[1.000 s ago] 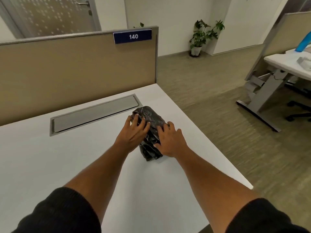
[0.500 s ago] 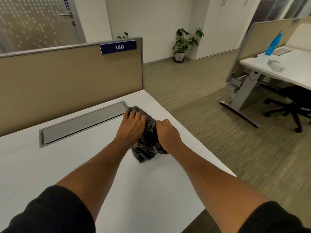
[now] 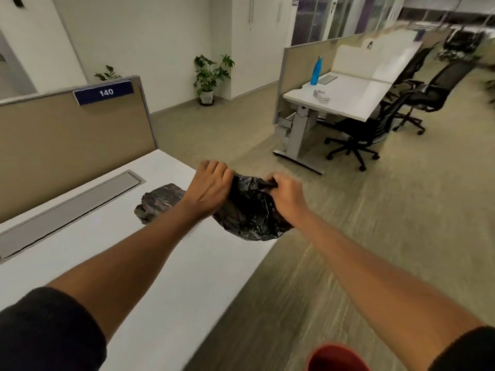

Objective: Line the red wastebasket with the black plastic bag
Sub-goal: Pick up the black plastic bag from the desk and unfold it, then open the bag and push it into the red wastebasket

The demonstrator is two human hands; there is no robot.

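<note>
Standing at white tabletop point(image 3: 166, 263), red wastebasket point(image 3: 336, 358) low on floor, just its rim in view, unlined. Black bag point(image 3: 249, 210) crumpled, lifted past tabletop edge; a second dark wad point(image 3: 158, 200) left lying there. Left hand point(image 3: 209, 190) and right hand point(image 3: 288, 196) both clenched on bag. Step: unfolding. Next, probably: find mouth, spread it, lower over rim.

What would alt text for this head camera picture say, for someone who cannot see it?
Two bare hands, left and right, hold a crumpled black plastic bag above the edge of a white desk. More black plastic lies on the desk, and a red wastebasket shows on the floor below.
</note>
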